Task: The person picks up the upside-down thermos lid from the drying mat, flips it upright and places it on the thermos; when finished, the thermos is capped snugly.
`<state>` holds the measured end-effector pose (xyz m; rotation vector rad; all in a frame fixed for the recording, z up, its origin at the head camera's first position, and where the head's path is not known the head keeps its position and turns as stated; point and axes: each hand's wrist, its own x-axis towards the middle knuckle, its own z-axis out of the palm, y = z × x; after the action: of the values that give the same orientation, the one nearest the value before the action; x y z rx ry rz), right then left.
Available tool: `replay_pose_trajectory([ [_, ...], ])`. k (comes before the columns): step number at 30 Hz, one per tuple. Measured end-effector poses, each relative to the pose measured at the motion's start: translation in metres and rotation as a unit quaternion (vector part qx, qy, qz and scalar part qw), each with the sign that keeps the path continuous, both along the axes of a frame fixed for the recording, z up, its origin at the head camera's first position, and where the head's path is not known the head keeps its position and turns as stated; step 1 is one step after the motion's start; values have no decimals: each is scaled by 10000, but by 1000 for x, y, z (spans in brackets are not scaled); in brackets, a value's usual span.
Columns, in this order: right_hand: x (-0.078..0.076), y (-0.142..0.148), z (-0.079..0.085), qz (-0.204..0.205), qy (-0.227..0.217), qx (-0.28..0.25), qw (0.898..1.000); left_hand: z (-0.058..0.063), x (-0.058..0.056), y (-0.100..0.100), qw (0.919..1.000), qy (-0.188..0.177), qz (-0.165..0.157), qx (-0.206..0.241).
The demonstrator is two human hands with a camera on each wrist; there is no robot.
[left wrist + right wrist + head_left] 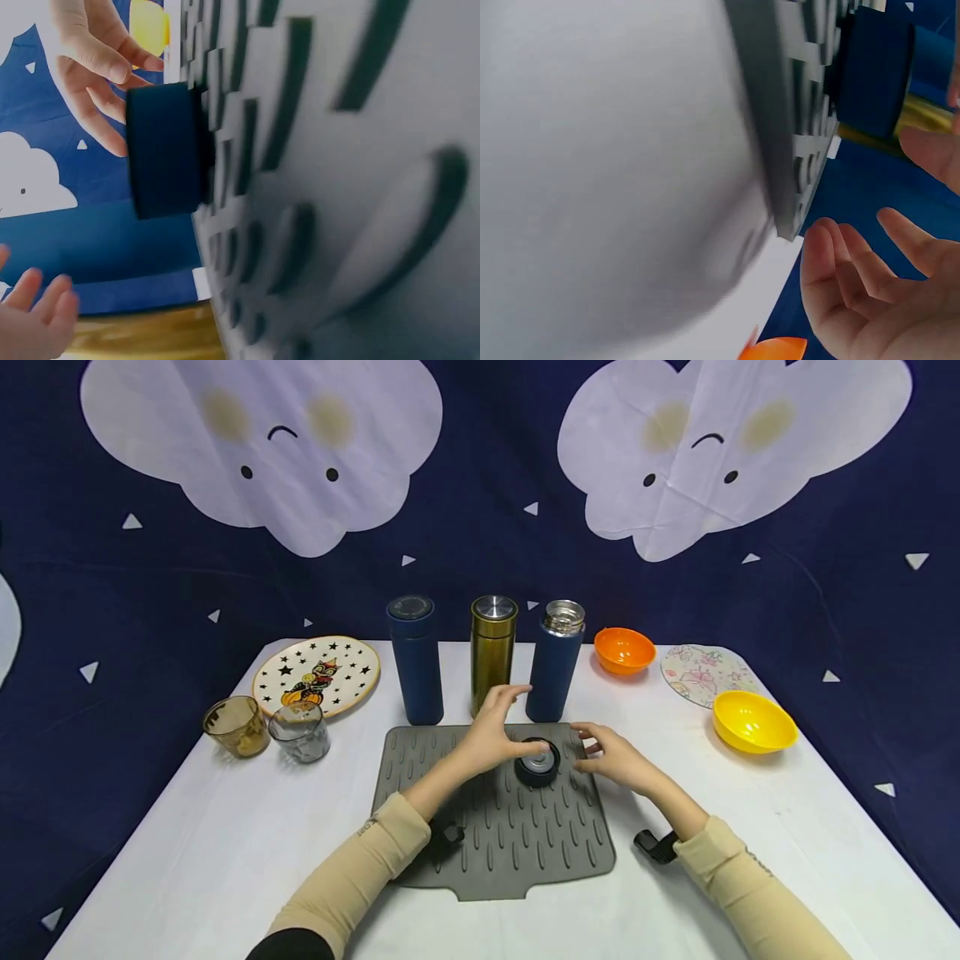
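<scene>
A dark bottle lid [537,768] lies on the grey ridged mat [495,827], its grey inner side facing up; its dark side wall [166,150] shows in the left wrist view. Over the mat, my left hand [491,735] hovers with spread fingers, its thumb above the lid's edge. On the lid's other side is my right hand [611,756], fingers loosely bent and apart from the lid. Neither hand holds anything. Behind them stands an uncapped blue bottle [557,668] with its steel mouth showing, beside a gold bottle [492,652] and a capped blue bottle [416,664].
To the left are an owl-patterned plate [352,664], an amber glass [236,727] and a grey glass [300,732]. An orange bowl [624,652], a floral round plate [705,672] and a yellow bowl [753,722] sit at the right on the white table [750,860].
</scene>
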<state>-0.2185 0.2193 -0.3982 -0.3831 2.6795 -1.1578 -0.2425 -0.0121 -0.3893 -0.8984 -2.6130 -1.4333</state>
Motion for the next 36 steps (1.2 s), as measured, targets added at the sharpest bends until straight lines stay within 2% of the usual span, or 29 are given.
replay_pose_trajectory([
  [3, 0, 2, -4, 7, -51, 162, 9999, -6, 0, 4, 9966, -361, -338, -655],
  [6, 1, 3, -8, 2, -37, 249, 9997, -12, -1, 5, 9903, -560, -561, -1145],
  [14, 2, 3, -14, -104, -275, 364, 9989, -18, -6, 5, 9807, -855, -759, -1583],
  [22, 1, 2, -16, -68, -250, 497, 9984, -22, -12, 5, 9757, -635, -920, -1886],
  [28, 0, 3, -17, -43, -200, 561, 9982, -25, -13, 6, 9767, -159, -932, -1928],
  [32, 0, 4, -18, -35, -162, 550, 9983, -22, -12, 8, 9800, 45, -734, -1847],
  [36, -1, 5, -18, -37, -169, 565, 9983, -11, -11, 8, 9869, 75, -371, -1571],
])
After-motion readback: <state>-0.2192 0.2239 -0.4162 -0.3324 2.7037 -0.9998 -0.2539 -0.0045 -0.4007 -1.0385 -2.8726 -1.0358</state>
